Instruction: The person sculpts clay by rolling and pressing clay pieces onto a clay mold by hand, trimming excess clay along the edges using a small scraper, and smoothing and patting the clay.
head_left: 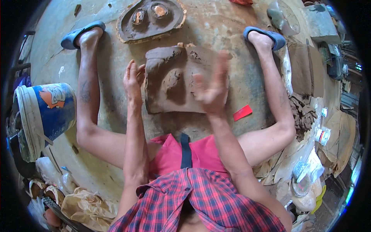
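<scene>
A squarish slab of wet brown clay (176, 85) with a raised, rough lump and hollows in its surface lies on the floor between my legs. Beside its left edge my left hand (134, 79) is raised with the fingers apart and nothing in it; whether the fingertips touch the clay I cannot tell. Over the slab's right part is my right hand (213, 87), blurred by motion, fingers stretched and thumb spread, holding nothing. It hides some of that side. Beyond the slab rests a rounded mould (150, 33) lined with dark clay, with two round openings.
A small red flat piece (242, 113) lies right of the slab. At left a blue and white bucket (58, 110) is tipped on its side. Dark clay scraps (303, 116) are heaped by my right knee. Crumpled brown paper (89, 207) lies at lower left, a grey block (322, 23) at upper right.
</scene>
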Available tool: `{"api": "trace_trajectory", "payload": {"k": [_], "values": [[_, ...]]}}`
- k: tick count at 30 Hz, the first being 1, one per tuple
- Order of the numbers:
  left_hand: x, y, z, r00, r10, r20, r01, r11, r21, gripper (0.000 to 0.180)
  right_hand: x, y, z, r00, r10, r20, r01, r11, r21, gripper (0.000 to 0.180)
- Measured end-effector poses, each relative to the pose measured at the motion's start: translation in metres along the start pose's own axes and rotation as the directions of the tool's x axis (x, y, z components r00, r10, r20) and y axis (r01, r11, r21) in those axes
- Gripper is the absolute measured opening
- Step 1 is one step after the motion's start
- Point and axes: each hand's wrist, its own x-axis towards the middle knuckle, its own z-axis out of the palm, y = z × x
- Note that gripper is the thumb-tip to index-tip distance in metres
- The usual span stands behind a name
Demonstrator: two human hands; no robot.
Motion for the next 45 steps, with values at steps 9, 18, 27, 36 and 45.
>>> {"api": "trace_trajectory", "payload": {"k": [9,18,27,36,45], "values": [[-0.07,-0.096,0.167,0.474,0.404,0.782,-0.831,0.498,0.247,0.081,-0.035,0.119,-0.025,0.737,0.63,0.244,-0.627,0.504,0.594,0.086],[-0.064,-0.161,0.161,0.481,0.2,0.854,-0.856,0.317,0.408,0.101,-0.013,0.115,-0.056,0.738,0.573,0.356,-0.63,0.396,0.668,0.084],[-0.065,-0.158,0.2,0.554,0.47,0.687,-0.832,0.338,0.44,0.11,0.003,0.123,-0.037,0.769,0.566,0.298,-0.628,0.581,0.517,0.069],[-0.036,-0.161,0.206,0.687,0.618,0.382,-0.686,0.381,0.62,0.116,0.025,0.116,-0.044,0.696,0.59,0.409,-0.718,0.564,0.407,0.051],[-0.009,-0.157,0.209,0.726,0.651,0.222,-0.584,0.414,0.698,0.116,0.021,0.112,-0.042,0.713,0.536,0.452,-0.701,0.527,0.481,0.049]]}}
